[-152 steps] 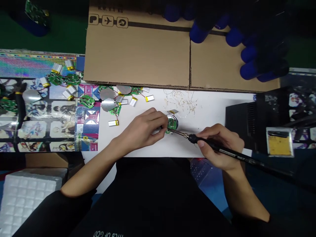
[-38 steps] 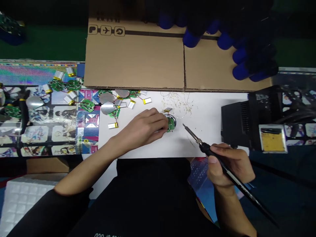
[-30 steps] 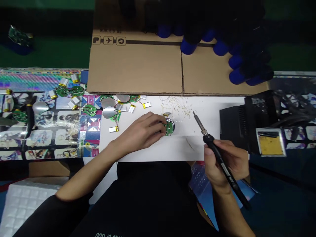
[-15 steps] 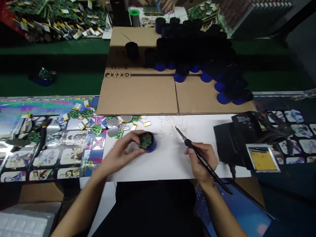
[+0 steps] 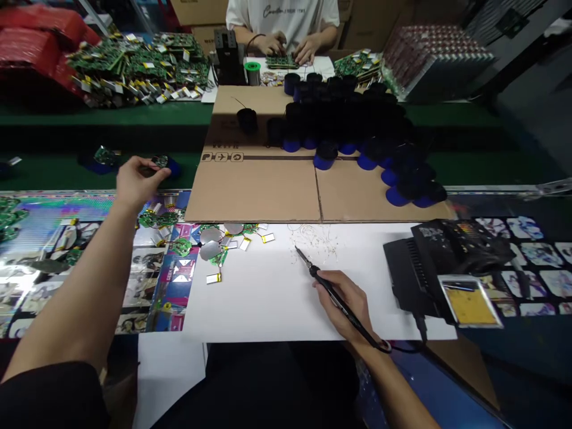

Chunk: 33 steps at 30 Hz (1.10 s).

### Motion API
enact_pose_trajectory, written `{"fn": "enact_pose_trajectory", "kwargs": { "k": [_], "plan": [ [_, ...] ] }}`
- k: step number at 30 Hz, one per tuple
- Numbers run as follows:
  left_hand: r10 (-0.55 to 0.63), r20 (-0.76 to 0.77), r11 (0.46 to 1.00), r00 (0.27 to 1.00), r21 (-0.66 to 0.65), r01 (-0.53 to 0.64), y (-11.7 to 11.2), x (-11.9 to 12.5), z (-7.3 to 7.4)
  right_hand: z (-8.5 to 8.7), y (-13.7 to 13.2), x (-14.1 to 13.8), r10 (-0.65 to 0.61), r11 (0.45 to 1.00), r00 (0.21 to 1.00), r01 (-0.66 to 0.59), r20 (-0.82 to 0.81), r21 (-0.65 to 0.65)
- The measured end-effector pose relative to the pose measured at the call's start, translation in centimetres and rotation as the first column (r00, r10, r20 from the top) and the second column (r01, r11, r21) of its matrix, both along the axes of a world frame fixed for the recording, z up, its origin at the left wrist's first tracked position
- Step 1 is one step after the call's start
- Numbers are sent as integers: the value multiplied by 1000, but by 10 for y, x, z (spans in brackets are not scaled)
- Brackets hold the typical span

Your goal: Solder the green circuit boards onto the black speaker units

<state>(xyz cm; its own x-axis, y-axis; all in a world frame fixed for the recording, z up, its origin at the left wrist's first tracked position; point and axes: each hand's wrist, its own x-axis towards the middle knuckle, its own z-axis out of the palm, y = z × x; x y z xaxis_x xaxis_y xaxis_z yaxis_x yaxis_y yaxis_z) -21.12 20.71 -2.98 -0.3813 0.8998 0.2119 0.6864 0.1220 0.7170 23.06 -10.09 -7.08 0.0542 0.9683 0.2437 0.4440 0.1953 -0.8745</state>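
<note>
My left hand (image 5: 136, 179) is stretched far out to the left over the green belt (image 5: 58, 170), its fingers closed round a small blue round unit with a green circuit board on top (image 5: 164, 164). My right hand (image 5: 346, 304) rests on the white sheet (image 5: 277, 298) and grips a black soldering iron (image 5: 333, 295), tip pointing up and left, clear of any part.
Loose green boards, silver discs and small batteries (image 5: 214, 241) lie left of the sheet. A cardboard sheet (image 5: 268, 185) carries several dark blue cylinders (image 5: 370, 137). A soldering station with a yellow sponge (image 5: 467, 301) stands right. Another person (image 5: 286, 36) works across the belt.
My left hand lifted the blue unit off the white sheet and carried it far left onto the belt. The iron drew back from the board. My view tilted up.
</note>
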Motion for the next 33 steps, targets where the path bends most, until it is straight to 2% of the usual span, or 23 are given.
{"fn": "enact_pose_trajectory", "kwargs": {
  "k": [3, 5, 7, 11, 13, 16, 19, 21, 24, 28, 30, 33],
  "plan": [
    [20, -43, 1000, 999, -20, -21, 6, 4, -1, -2, -1, 1, -4, 1000, 1000, 4, -8, 0],
    [61, -72, 997, 996, 41, -58, 10, 14, 3, -3, -1, 0, -12, 1000, 1000, 12, -14, 3],
    [49, -89, 992, 995, 118, -38, 16, 31, 9, -3, 0, 0, -7, 1000, 1000, 7, -11, 14],
    [-210, -205, 953, 956, 174, 246, 28, 87, 26, -1, 1, 0, 3, 1000, 1000, -2, -8, 23],
    [-324, -257, 925, 910, 116, 362, 37, 120, 32, -1, 1, 1, 9, 1000, 1000, -9, -9, 28],
    [-471, -248, 872, 847, 17, 490, 55, 167, 34, -2, 2, 1, 24, 999, 1000, -24, 5, 40],
    [-563, -190, 826, 805, -96, 555, 77, 202, 28, -3, 1, 2, 16, 999, 1000, -16, 12, 28],
    [-559, -171, 829, 811, -133, 543, 87, 216, 23, -4, 0, 3, -3, 999, 1000, 3, -1, 35],
    [-485, -179, 874, 856, -106, 473, 95, 225, 20, -6, -3, 3, -56, 994, 998, 59, -38, 91],
    [-379, -192, 925, 905, -60, 374, 98, 218, 25, -10, -3, -7, -109, 982, 991, 120, -79, 145],
    [-365, -190, 931, 912, -74, 357, 97, 210, 30, -11, 4, -19, -77, 986, 991, 93, -112, 140],
    [-369, -184, 929, 911, -93, 358, 91, 200, 39, -7, 30, -43, 55, 988, 996, -44, -76, 148]
  ]
}}
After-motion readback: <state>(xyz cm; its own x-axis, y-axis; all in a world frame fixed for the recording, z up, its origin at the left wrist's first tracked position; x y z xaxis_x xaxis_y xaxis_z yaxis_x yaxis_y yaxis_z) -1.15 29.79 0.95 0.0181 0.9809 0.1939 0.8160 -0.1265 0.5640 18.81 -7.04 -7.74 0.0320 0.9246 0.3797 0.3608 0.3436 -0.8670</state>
